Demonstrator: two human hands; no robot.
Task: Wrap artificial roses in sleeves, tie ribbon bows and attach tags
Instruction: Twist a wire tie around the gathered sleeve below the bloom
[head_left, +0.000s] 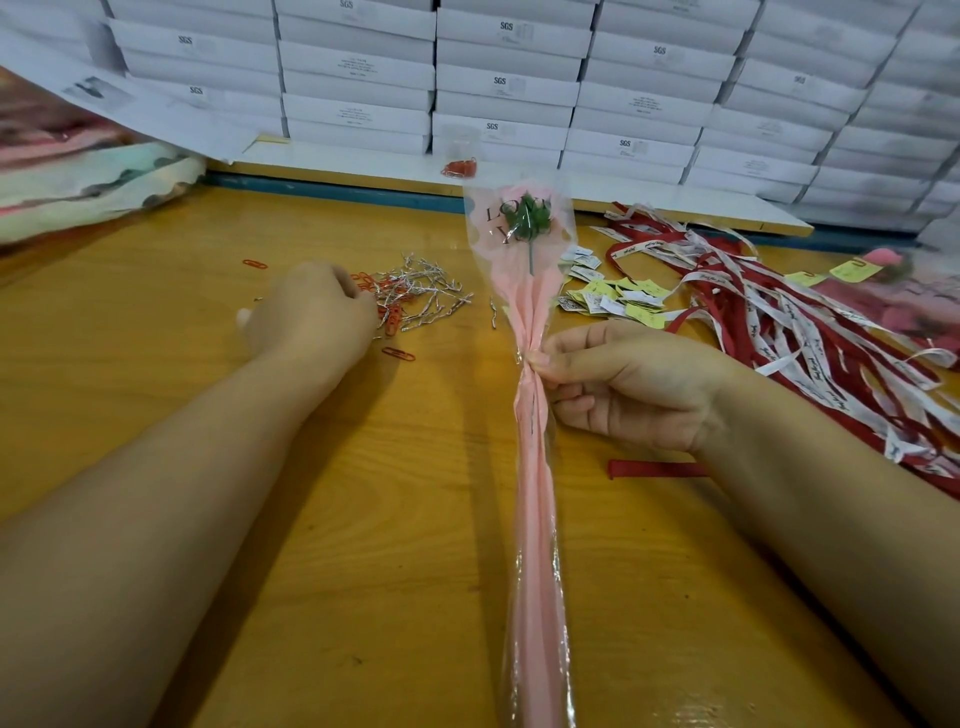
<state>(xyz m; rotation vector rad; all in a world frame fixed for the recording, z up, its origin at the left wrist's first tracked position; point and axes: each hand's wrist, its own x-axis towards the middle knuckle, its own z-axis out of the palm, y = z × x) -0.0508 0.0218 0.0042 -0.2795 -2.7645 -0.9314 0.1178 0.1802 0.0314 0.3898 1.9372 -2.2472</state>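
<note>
1. Here, the right hand sits at centre right of the frame. Its grip is closed on the sleeve, thumb and fingertips pinching the gathered plastic and pink paper into a narrow waist.
2. The sleeve runs from the bottom centre up to the upper middle of the frame, over the bench. It flares above the pinch and carries dark lettering.
3. The rose is inside the flared top, showing its green calyx and thin stem against the pink bloom.
4. The left hand is at centre left, knuckles up and fingers curled over the edge of a pile. Its grip is hidden from this angle, so I cannot tell whether it holds anything.
5. That pile is silver twist ties mixed with orange paper clips, scattered left of the sleeve.
6. Just right of the sleeve lie small white and yellow tags.
7. Further right, red and white ribbons spread in a loose heap toward the right edge.
8. A short red ribbon piece lies beneath the right wrist.
9. Stacked white boxes fill the top of the frame behind the bench.
</note>
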